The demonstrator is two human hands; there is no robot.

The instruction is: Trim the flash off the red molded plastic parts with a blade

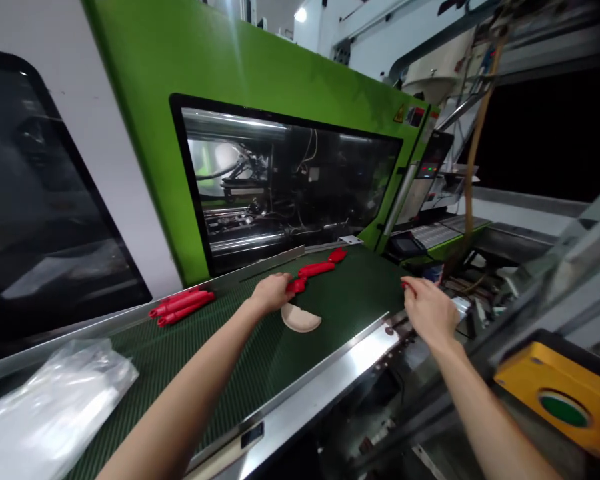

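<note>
- Green moulding machine [145, 100] fills the background, dark green conveyor belt [220, 373] runs in front of me
- Left hand [271, 292] fingers curled down on the near end of a red plastic moulding [316, 269]; can't tell if it's actually gripped
- Moulding's long axis runs away up-right from that hand, left clearly nearer
- Beige half-disc [301, 319] just beside left hand
- Right hand [429, 308] at belt edge, pinching a small red bit [405, 285]
- Red handles [181, 306] lie well left
- Yellow warning sticker [399, 115], unreadable
</note>
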